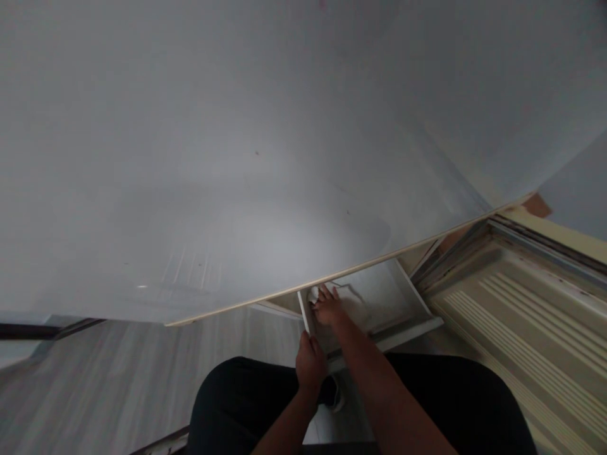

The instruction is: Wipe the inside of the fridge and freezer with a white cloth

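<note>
A white drawer (411, 297) is pulled out from under a large pale surface. My left hand (310, 361) is closed round the near end of the drawer's left side wall. Inside the drawer my right hand (328, 306) lies over a crumpled white cloth (313, 294), pressing it near the left wall. Its fingers point away from me and partly cover the cloth. A flat whitish patch next to this hand lies on the drawer bottom, too blurred to name.
The broad glossy surface (227, 208) fills the upper view, with a cream edge strip (265, 297) above the drawer. A ribbed cream panel (516, 328) stands at the right. My knees (237, 392) flank the drawer. Grey wood-look floor (222, 354) shows at the lower left.
</note>
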{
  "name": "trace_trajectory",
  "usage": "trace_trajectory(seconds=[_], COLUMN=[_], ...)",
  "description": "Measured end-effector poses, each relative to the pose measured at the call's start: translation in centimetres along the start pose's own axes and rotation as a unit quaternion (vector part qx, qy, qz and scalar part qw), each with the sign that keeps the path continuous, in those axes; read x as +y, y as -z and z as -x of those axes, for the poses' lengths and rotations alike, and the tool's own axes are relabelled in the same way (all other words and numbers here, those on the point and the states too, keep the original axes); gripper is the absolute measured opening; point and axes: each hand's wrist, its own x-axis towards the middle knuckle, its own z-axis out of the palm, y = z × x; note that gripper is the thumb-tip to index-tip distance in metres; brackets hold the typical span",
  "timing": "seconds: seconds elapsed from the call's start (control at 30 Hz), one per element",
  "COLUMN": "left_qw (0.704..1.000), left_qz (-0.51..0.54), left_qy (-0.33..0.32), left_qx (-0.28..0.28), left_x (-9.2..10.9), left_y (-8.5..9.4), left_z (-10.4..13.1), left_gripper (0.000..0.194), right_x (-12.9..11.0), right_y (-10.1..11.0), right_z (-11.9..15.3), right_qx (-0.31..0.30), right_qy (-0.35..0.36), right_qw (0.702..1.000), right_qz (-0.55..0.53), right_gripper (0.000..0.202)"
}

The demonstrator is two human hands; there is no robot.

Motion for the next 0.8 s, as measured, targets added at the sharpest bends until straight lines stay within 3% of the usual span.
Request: trace_trajectory(seconds=[0.07,0.17,0.27,0.4,0.57,0.67,0.8], left_qw=[1.0,1.0,1.0,1.0,1.0,1.0,1.0], left_qz=[-0.002,-0.006,-0.011,-0.016,-0.008,-0.004,-0.004], left_qy=[-0.002,-0.007,-0.008,-0.002,0.005,0.004,0.007], left_qx=[-0.003,-0.005,-0.002,0.007,0.011,0.006,0.003], left_x=[-0.1,-0.2,-0.3,-0.2,0.0,0.1,0.0], left_y=[0.1,0.1,0.0,-0.2,-0.1,0.0,0.0], left_z=[-0.1,-0.1,0.0,0.0,0.0,0.1,0.1], left_gripper=[0.026,0.026,0.028,0.032,0.035,0.034,0.031], right_x=[-1.2,-0.5,2.6,8.6,15.3,17.4,18.3], right_y=[-1.0,-1.3,0.3,3.3,5.2,5.4,6.2], right_z=[0.1,0.1,-0.4,-0.5,2.5,4.2,4.5], right_qx=[0.007,0.025,0.054,0.074,0.084,0.106,0.133], right_qy=[-0.007,0.001,-0.011,-0.079,-0.123,-0.105,-0.077], right_qw=[1.0,0.999,0.998,0.993,0.986,0.983,0.98], right_qz=[-0.014,-0.024,-0.003,0.044,0.076,0.111,0.13], right_gripper=[0.047,0.042,0.043,0.045,0.044,0.041,0.037])
